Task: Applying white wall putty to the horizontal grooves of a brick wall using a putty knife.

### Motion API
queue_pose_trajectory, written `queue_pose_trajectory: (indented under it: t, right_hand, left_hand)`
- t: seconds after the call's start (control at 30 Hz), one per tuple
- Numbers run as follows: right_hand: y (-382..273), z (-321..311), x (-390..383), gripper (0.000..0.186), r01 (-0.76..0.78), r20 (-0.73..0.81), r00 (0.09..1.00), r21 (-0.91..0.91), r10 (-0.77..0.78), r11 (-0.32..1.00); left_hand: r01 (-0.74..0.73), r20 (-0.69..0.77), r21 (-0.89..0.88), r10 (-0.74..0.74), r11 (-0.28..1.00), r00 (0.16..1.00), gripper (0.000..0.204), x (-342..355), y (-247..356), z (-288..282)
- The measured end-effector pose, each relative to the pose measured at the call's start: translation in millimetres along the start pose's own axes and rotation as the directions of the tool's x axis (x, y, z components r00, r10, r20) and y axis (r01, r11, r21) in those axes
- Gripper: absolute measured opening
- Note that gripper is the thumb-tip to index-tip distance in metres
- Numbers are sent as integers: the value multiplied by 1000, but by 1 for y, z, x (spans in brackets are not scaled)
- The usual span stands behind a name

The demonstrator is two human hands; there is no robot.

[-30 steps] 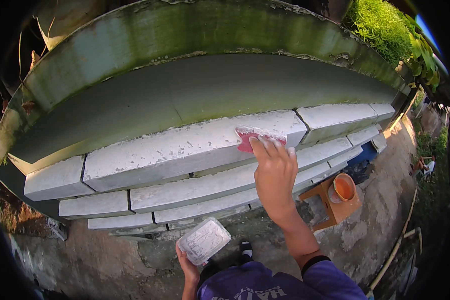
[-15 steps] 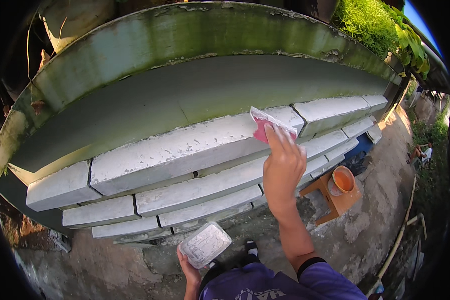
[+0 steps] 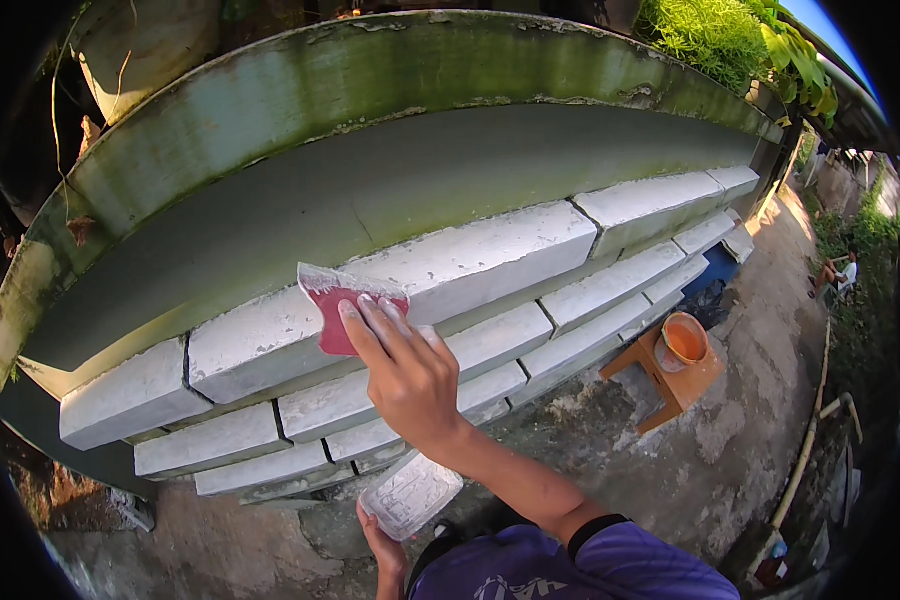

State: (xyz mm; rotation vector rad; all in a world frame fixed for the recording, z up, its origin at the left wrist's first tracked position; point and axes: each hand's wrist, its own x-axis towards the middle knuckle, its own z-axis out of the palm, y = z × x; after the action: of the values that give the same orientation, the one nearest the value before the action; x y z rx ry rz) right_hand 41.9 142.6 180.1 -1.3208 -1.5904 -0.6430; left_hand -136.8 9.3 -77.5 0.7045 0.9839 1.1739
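Note:
My right hand (image 3: 410,380) grips a dark pink putty scraper (image 3: 332,308), its fingers spread over the flat blade. Whitish paste coats the scraper's far edge, which lies against the top of a long white block (image 3: 500,245) in the uppermost row. Grey specks and patches mark that block's top face. Low in the view, my left hand (image 3: 380,540) holds a shallow rectangular plastic container (image 3: 410,497) smeared with white paste, near my body. My right forearm passes close above it and hides part of its far edge.
Stepped rows of white blocks (image 3: 340,405) run below a mossy curved wall (image 3: 390,75). At the right, an orange bucket (image 3: 685,338) stands on an orange-brown stool (image 3: 695,385) on the rough concrete ground (image 3: 740,420). A person (image 3: 847,274) sits far right; a pole (image 3: 810,440) lies nearer.
My right hand has moved the scraper left along the top block, from near its right end to left of its middle. My left hand and the container stay in about the same place.

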Motion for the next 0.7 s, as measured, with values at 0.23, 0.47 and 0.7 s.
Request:
queue_pose_trajectory:
  t: [0.23,0.47,0.7]
  right_hand:
    - [89,-44,-39,48,-448,-451,770,123,452,886]
    - [86,-35,-19,47,-463,-432,798,9,421,886]
    - [92,-47,-11,39,-666,-377,693,-8,614,746]
  left_hand:
    - [-47,-24,-17,47,999,999,65,1,1,-15]
    - [-36,-28,-33,35,999,999,63,2,12,-5]
    - [-76,-60,-46,73,996,995,64,0,14,-14]
